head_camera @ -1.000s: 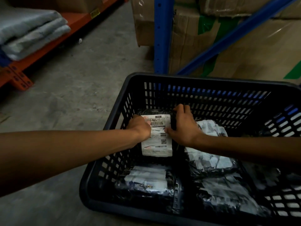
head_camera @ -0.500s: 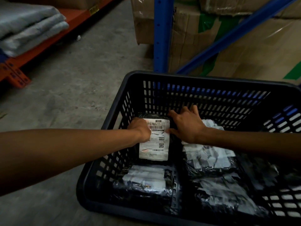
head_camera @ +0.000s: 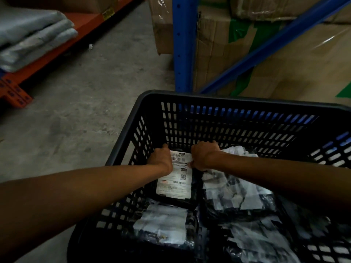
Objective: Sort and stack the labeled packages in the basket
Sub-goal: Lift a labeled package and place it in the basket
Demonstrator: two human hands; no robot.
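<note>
A black slatted basket (head_camera: pixel 152 118) stands on the floor and holds several black packages with white labels. One labeled package (head_camera: pixel 175 182) lies in the far left corner, its barcode label facing up. My left hand (head_camera: pixel 161 157) grips its left top edge, fingers curled over. My right hand (head_camera: pixel 204 155) grips its right top edge, fingers bent down behind it. Another labeled package (head_camera: pixel 161 223) lies in the near left corner. More packages (head_camera: pixel 239 194) are stacked to the right, partly under my right forearm.
A blue rack post (head_camera: pixel 183 44) and diagonal brace stand just behind the basket, with taped cardboard boxes (head_camera: pixel 284 69) behind them. An orange shelf (head_camera: pixel 57 46) with folded grey cloth (head_camera: pixel 32 40) is at far left. Bare concrete floor (head_camera: pixel 85 103) lies left of the basket.
My right hand went from spread flat over the package's right side to curled on its top right edge. The package sits slightly further into the far left corner.
</note>
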